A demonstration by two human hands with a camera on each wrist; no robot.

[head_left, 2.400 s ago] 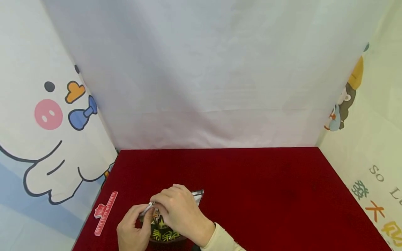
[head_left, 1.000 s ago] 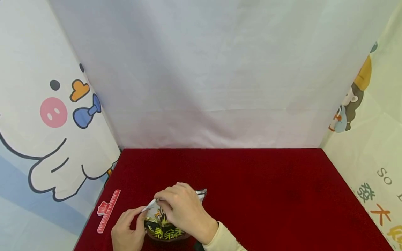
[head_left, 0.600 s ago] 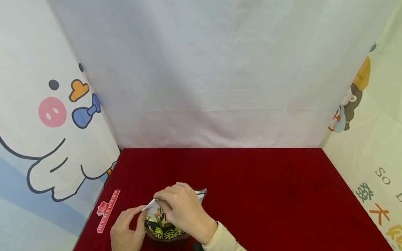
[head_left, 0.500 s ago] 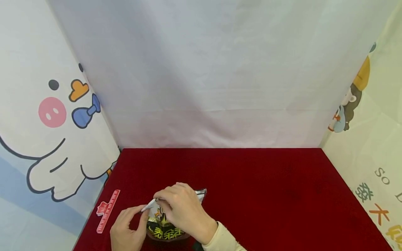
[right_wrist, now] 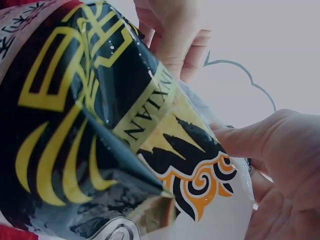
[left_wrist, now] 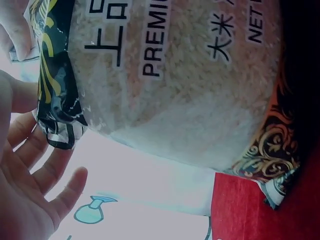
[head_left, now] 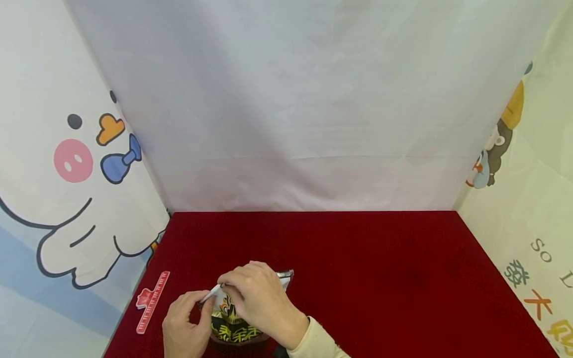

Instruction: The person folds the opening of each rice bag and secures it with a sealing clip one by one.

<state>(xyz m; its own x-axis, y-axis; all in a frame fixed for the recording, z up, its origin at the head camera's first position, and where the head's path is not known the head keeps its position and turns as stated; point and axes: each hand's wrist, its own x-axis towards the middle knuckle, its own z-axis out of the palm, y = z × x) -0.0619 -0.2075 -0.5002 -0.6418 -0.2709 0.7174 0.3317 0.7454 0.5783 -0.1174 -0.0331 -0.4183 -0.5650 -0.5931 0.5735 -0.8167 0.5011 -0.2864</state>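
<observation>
A bag of rice (head_left: 235, 332) with black and yellow print stands at the near left of the table; through its clear front in the left wrist view, white grains (left_wrist: 175, 95) show. My left hand (head_left: 185, 320) pinches the left end of the bag's pale top edge between thumb and forefinger. Close beside it, my right hand (head_left: 266, 303) pinches the same edge nearer the middle and covers part of the bag. In the left wrist view, the other fingers (left_wrist: 37, 170) of my left hand are spread apart. A silvery corner of the bag pokes out behind my right hand.
A red sealing clip (head_left: 152, 303) lies on the dark red tablecloth (head_left: 358, 268), left of my left hand. A pale curtain (head_left: 313, 109) rises behind the table, with cartoon-printed cloths on both sides. A small black object (head_left: 281, 352) shows under my right wrist.
My left hand went out to the left along the bag's top edge, then came slightly back toward my right hand. The pale edge looks narrower now. My right hand keeps its pinch.
</observation>
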